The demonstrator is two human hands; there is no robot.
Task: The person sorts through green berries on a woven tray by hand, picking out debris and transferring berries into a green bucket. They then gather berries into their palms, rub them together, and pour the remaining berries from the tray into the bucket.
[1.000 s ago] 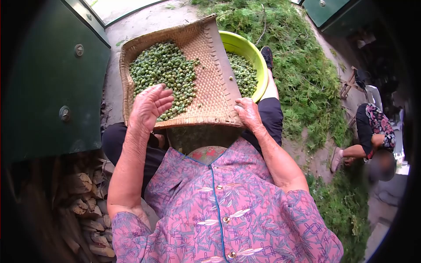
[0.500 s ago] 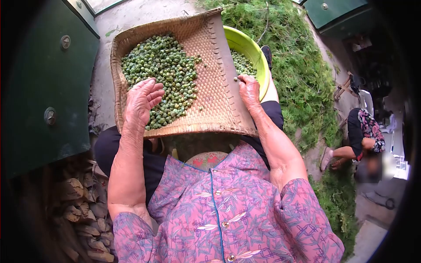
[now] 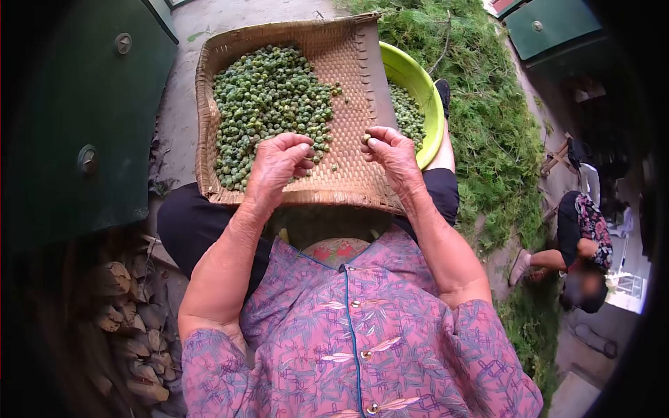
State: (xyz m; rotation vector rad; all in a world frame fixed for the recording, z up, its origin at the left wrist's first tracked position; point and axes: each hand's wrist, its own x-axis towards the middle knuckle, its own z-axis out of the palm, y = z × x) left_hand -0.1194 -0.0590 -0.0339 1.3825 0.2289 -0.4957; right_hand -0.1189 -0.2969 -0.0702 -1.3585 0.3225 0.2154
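Note:
A woven basket tray (image 3: 366,76) rests across my lap, with a heap of small green fruits (image 3: 268,97) on its left and middle part. My left hand (image 3: 280,164) is over the near edge of the heap, thumb and fingers pinched together; what they hold, if anything, is too small to name. Above the tray's right part, my right hand (image 3: 394,155) pinches one small green fruit (image 3: 366,138) between thumb and fingertips. Beyond the tray's right edge stands a yellow-green basin (image 3: 433,104) with more green fruits in it.
Cut green branches (image 3: 488,125) cover the ground on the right. Another person (image 3: 585,230) sits bent over at the far right. Green cabinets (image 3: 97,104) stand at the left, above stacked firewood (image 3: 143,334).
My left hand has moved right and nearer to me, and its fingers have closed. My right hand has come left from the tray's edge, still with a fruit. The view has shifted slightly.

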